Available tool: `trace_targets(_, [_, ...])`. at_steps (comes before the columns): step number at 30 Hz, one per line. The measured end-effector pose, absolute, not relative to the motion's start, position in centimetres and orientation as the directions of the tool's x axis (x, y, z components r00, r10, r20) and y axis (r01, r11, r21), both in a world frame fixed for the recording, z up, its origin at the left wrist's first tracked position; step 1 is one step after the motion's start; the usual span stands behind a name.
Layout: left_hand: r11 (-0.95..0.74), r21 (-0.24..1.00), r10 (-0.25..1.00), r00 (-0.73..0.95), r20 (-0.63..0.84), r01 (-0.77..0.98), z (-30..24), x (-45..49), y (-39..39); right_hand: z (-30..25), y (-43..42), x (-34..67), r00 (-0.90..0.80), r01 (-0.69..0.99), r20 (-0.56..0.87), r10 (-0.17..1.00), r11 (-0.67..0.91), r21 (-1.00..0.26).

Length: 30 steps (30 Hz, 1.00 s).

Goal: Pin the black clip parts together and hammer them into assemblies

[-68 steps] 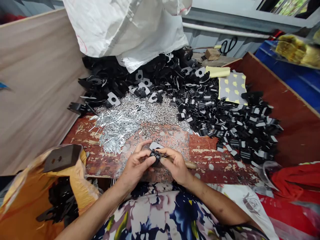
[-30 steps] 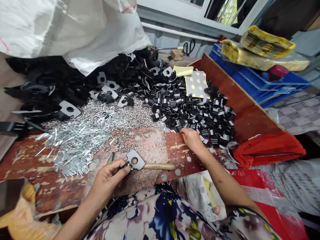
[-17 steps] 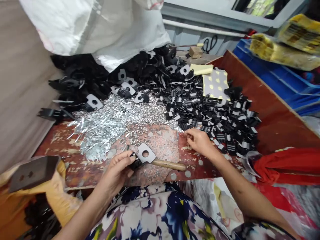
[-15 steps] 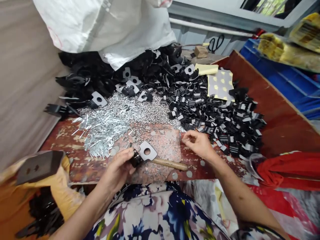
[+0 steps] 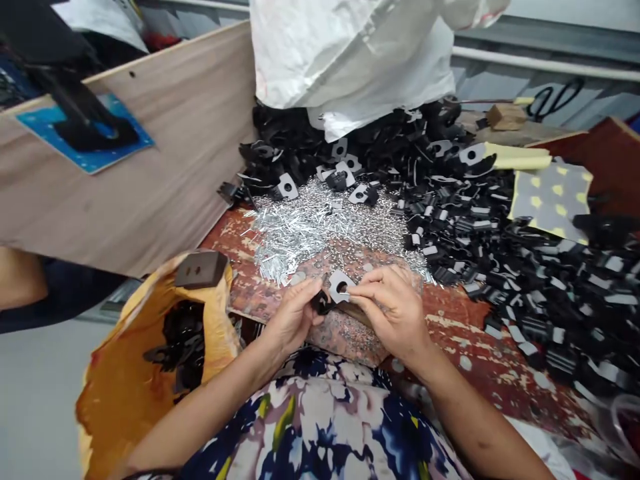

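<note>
My left hand (image 5: 295, 313) pinches a small black clip part with a grey plate that has a round hole (image 5: 338, 288). My right hand (image 5: 393, 307) is closed in a pinch against the same plate from the right, with a thin metal pin between its fingertips, hard to make out. Both hands meet above a speckled stone slab (image 5: 345, 333) at the table's near edge. A heap of silver pins (image 5: 310, 230) lies just beyond the hands. Black clip parts (image 5: 500, 233) are piled to the right and at the back.
A yellow sack (image 5: 145, 347) with black parts stands at the left, a dark block (image 5: 200, 269) on its rim. A wooden board (image 5: 125, 173) walls the left side. A white sack (image 5: 360, 60) hangs over the back pile. Scissors (image 5: 555, 100) and yellow-dotted sheet (image 5: 550, 197) lie far right.
My right hand came back from the black clip pile with a pin and joined the left hand at the plate. The view swung left, bringing in the yellow sack and the board.
</note>
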<state>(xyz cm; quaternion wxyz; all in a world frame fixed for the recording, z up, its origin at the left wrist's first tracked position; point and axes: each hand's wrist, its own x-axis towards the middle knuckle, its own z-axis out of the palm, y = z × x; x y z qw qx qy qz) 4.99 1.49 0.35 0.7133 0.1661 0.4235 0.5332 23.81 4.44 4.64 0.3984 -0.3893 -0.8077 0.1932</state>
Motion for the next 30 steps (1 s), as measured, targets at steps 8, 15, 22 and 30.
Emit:
trace_targets(8, [0.32,0.614,0.908,0.047,-0.417,-0.722,-0.2,4.1,0.8,3.3,4.5,19.6,-0.459,0.525,0.481,0.747,0.665,-0.531])
trace_targets(15, [0.269,0.602,0.914,0.001,-0.407,-0.752,-0.4,4.2,0.6,3.4,3.5,18.9,-0.573,0.621,0.544,0.613,0.758,-0.2])
trace_targets(22, [0.222,0.63,0.925,-0.044,-0.378,-0.744,-0.1,4.6,0.4,2.6,3.0,18.8,-0.615,0.58,0.554,0.56,0.798,-0.162])
trace_targets(30, [0.25,0.564,0.932,0.037,-0.361,-0.787,-0.5,1.8,-3.3,2.4,2.3,18.4,-0.539,0.528,0.636,0.552,0.81,-0.255])
